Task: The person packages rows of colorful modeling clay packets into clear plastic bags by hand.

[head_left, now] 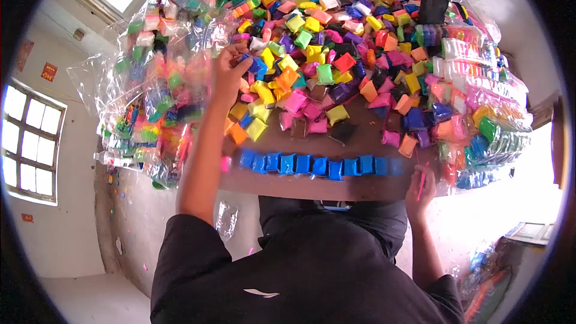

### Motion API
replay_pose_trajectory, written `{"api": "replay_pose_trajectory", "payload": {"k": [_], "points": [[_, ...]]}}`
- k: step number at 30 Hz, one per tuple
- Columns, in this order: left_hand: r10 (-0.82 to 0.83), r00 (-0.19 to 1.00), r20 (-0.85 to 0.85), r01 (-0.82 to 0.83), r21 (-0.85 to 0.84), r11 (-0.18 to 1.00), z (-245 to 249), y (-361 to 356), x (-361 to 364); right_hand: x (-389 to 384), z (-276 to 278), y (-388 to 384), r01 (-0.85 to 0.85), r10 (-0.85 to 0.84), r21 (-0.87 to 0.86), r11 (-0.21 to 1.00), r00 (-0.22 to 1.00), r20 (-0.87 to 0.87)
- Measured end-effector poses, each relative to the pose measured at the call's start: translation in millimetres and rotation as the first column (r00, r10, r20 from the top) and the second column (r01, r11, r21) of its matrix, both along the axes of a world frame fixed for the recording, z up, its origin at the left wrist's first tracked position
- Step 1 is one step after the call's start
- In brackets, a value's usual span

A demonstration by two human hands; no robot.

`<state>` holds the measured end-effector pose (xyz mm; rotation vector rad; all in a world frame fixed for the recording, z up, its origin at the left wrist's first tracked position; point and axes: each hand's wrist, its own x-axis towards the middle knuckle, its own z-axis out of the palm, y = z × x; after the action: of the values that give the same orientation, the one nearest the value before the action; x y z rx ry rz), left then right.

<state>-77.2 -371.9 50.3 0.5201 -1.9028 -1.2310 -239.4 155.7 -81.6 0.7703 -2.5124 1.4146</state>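
My left hand [230,72] reaches into the near left side of a big heap of small coloured packets [324,74]. Its thumb and fingers are closed on a blue packet [257,67], partly hidden by the fingers. Along the table's near edge lies a row of several blue packets [303,164], side by side; both ends look blurred. To the right of that row, at the table edge, my right hand [420,189] is closed around a thin pink stick [421,185]. A small pink piece [225,164] sits at the row's left end.
Clear plastic bags of packed coloured packets [162,84] are piled on the left. More bagged packets [480,102] stack up on the right, with a black pouch [433,5] behind them. The brown table edge [336,189] runs in front of my body.
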Motion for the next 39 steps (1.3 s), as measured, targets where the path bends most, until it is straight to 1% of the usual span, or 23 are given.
{"api": "replay_pose_trajectory", "payload": {"k": [2, 3, 5, 7, 9, 10, 11, 12, 13, 14, 17, 19, 20, 23, 27, 29, 30, 31, 32, 33, 35, 37, 39], "points": [[-0.132, 0.984, -0.120, 0.167, 0.358, 0.918, 8.8, 28.7, 1.7, 11.2, 21.5, -9.2, -0.031, 0.027, -0.056, 0.998, 0.998, -0.056], [-0.134, 0.984, -0.115, 0.168, 0.362, 0.917, 11.2, 47.1, 2.5, 17.9, 30.7, -18.6, -0.094, 0.082, -0.130, 0.987, 0.992, -0.094], [-0.092, 0.933, -0.348, 0.298, 0.603, 0.740, 12.9, 93.2, -0.1, 32.0, 52.3, -38.2, -0.151, 0.124, -0.203, 0.967, 0.982, -0.141], [-0.123, 0.931, -0.344, 0.334, 0.662, 0.671, 5.5, 119.0, 2.7, 49.7, 71.8, -49.1, -0.284, 0.276, -0.242, 0.928, 0.959, -0.067], [-0.015, 0.976, -0.217, 0.168, 0.704, 0.690, -10.4, 122.1, 6.1, 60.0, 77.5, -52.7, -0.317, 0.315, -0.203, 0.926, 0.948, -0.044], [0.032, 0.976, -0.216, 0.085, 0.514, 0.854, -41.8, 93.9, 4.6, 63.1, 78.3, -53.9, -0.354, 0.356, -0.168, 0.920, 0.934, -0.021], [0.155, 0.965, -0.210, 0.021, 0.655, 0.755, -34.3, 67.4, 6.8, 64.8, 76.4, -52.4, -0.365, 0.366, -0.169, 0.916, 0.930, -0.021], [0.319, 0.944, 0.087, -0.322, 0.033, 0.946, -34.6, 40.3, 14.6, 65.8, 72.3, -49.4, -0.352, 0.363, -0.176, 0.919, 0.931, 0.037], [0.593, 0.779, 0.201, -0.346, -0.651, 0.676, -40.6, 17.7, 17.7, 66.9, 68.2, -47.5, -0.335, 0.356, -0.185, 0.924, 0.930, 0.094], [0.597, 0.777, 0.200, -0.348, -0.654, 0.672, -46.1, 5.2, 13.7, 69.2, 64.5, -45.7, -0.338, 0.360, -0.190, 0.922, 0.928, 0.094], [0.598, 0.800, -0.057, -0.550, -0.470, 0.691, -43.7, -6.1, 0.8, 69.1, 57.3, -42.3, -0.227, 0.293, -0.287, 0.931, 0.931, 0.215], [0.680, 0.659, 0.320, -0.408, -0.608, 0.681, -39.8, 21.4, -4.7, 70.6, 54.7, -38.5, -0.200, 0.239, -0.227, 0.953, 0.958, 0.160], [0.647, 0.662, 0.380, -0.395, -0.557, 0.731, -43.4, 23.6, -10.8, 73.3, 55.6, -38.6, -0.195, 0.235, -0.227, 0.954, 0.959, 0.162], [0.656, 0.591, 0.469, -0.369, -0.566, 0.737, -43.7, 24.1, -26.6, 82.4, 62.1, -40.7, -0.161, 0.207, -0.209, 0.965, 0.953, 0.221], [0.655, 0.636, 0.408, -0.448, -0.496, 0.744, -51.6, 8.4, -32.1, 89.3, 73.5, -48.1, -0.245, 0.268, -0.156, 0.957, 0.951, 0.153], [0.518, 0.843, 0.142, -0.407, -0.461, 0.789, -52.3, 8.1, -28.0, 88.1, 80.4, -56.6, -0.325, 0.340, -0.195, 0.926, 0.939, 0.051], [0.327, 0.941, 0.091, -0.294, -0.260, 0.920, -64.3, 0.5, -26.8, 86.5, 81.7, -61.5, -0.356, 0.375, -0.236, 0.904, 0.926, 0.043], [0.314, 0.945, 0.093, -0.282, -0.255, 0.925, -52.3, 19.2, -26.6, 83.7, 85.2, -66.8, -0.343, 0.362, -0.232, 0.910, 0.931, 0.045], [0.074, 0.995, 0.072, -0.078, 0.060, 0.995, -27.5, 57.4, -19.7, 81.4, 89.8, -71.4, -0.384, 0.422, -0.237, 0.892, 0.896, 0.137], [-0.154, 0.988, -0.018, 0.150, 0.366, 0.919, -12.1, 92.5, -12.1, 79.4, 95.0, -75.4, -0.419, 0.472, -0.246, 0.874, 0.850, 0.233], [-0.414, 0.909, -0.052, 0.397, 0.411, 0.821, -16.0, 135.6, -2.3, 69.9, 111.4, -94.2, -0.488, 0.515, -0.238, 0.840, 0.855, 0.065], [-0.518, 0.856, -0.014, 0.483, 0.380, 0.789, -7.3, 181.2, 7.0, 62.4, 124.2, -116.0, -0.490, 0.500, -0.284, 0.824, 0.865, -0.043], [-0.580, 0.810, 0.090, 0.542, 0.263, 0.798, -1.3, 216.3, 16.7, 56.6, 130.3, -123.8, -0.517, 0.563, -0.299, 0.802, 0.821, 0.091]]}}
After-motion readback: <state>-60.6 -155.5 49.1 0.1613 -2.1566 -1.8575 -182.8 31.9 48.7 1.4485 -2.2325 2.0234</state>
